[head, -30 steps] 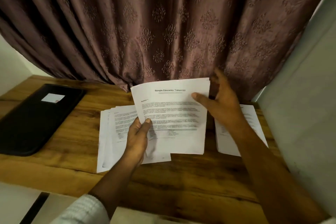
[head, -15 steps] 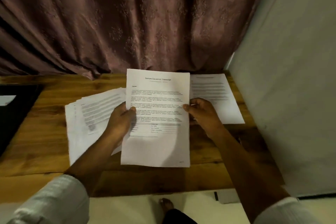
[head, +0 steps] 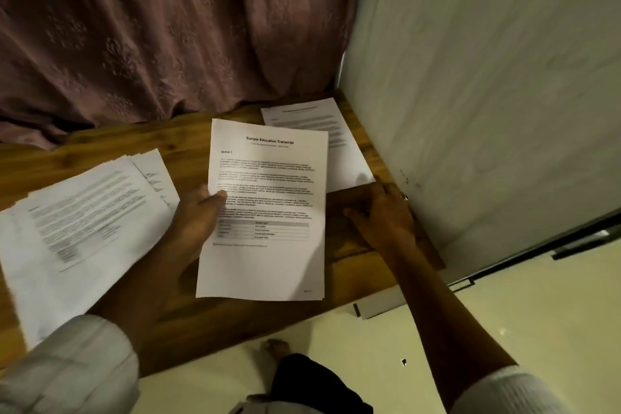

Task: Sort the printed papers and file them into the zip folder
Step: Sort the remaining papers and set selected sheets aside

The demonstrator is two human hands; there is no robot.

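Right hand [head: 383,218] has let go of the transcript sheet [head: 268,178] and rests, fingers relaxed, on the tabletop [head: 188,141]; left hand [head: 198,215] alone pinches the sheet's left edge, between the left pile [head: 84,228] and right pile [head: 339,151].

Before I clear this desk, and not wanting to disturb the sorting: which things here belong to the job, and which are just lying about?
Job: transcript gripped by the left hand; fanned stack beside it; far-right papers.
Lying about: curtain; floor scrap.
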